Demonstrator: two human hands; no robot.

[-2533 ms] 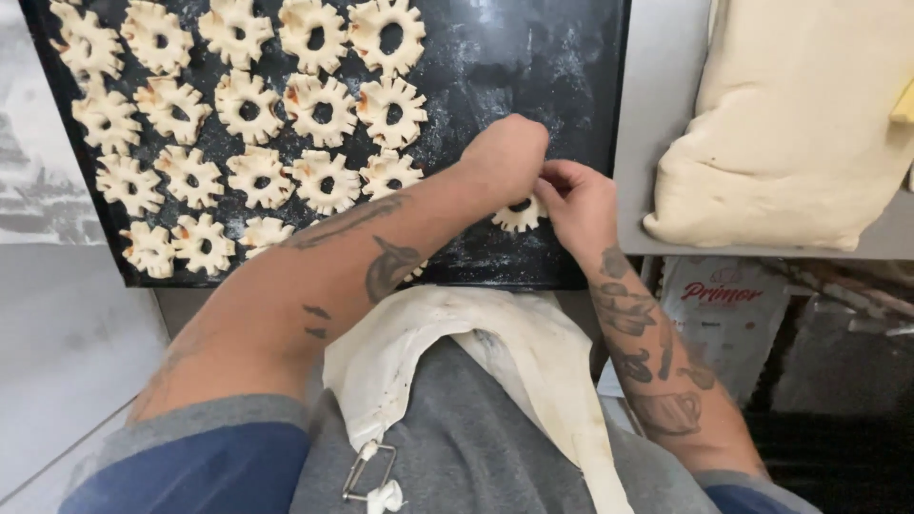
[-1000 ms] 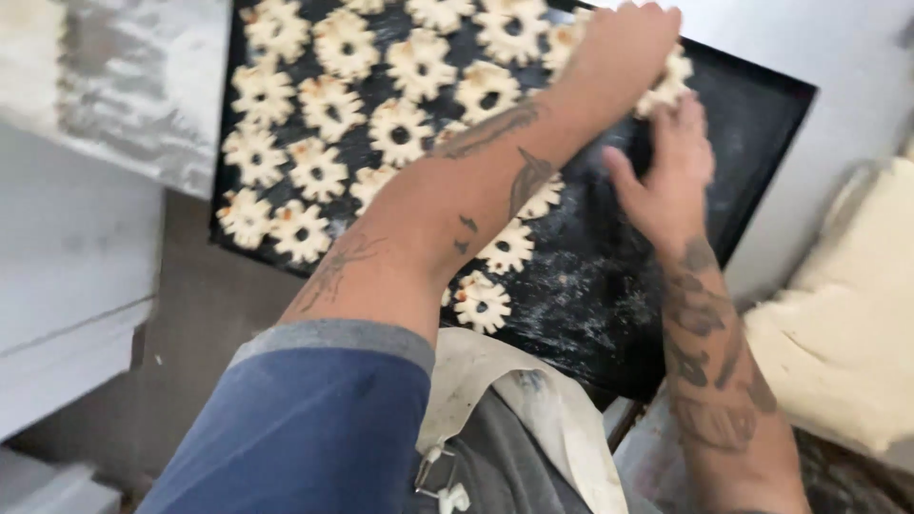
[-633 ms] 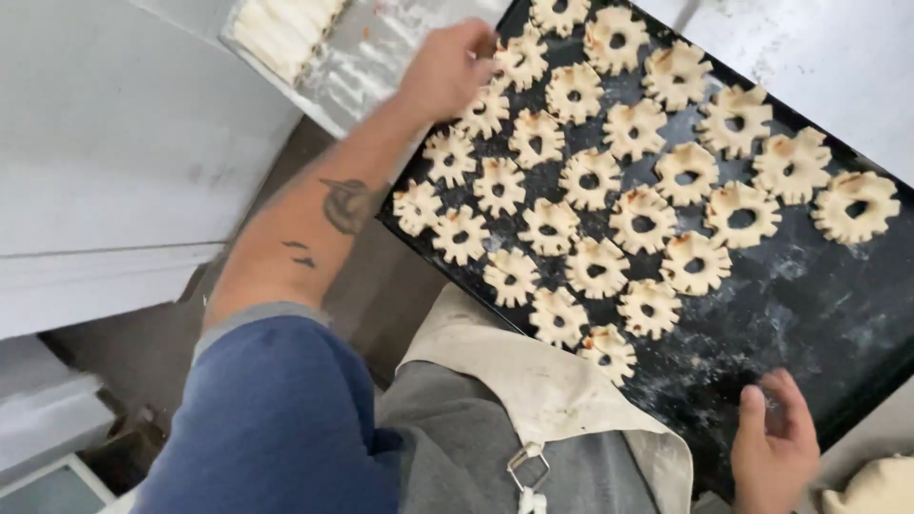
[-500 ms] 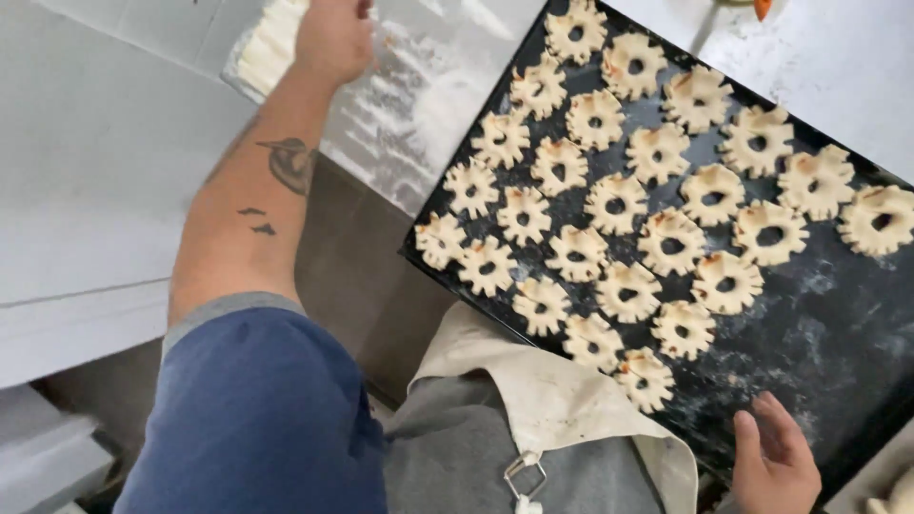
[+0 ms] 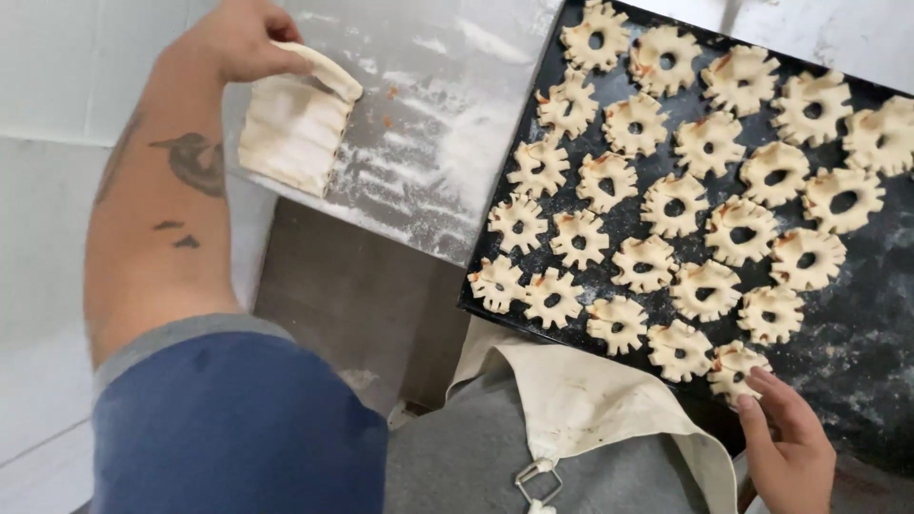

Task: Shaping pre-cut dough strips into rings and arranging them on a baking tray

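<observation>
- Head view: our left hand, arm stretched far out, pinches a folded dough piece on the floured steel counter.
- Our right hand, fingers loose, touches the nearest flower-shaped pastry on the black baking tray.

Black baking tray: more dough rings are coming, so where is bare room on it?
The black baking tray is bare at its near right corner, beside the right hand. The raw flower-shaped dough rings crowd the rest. The floured steel table is also free, right of the folded dough sheet.
</observation>
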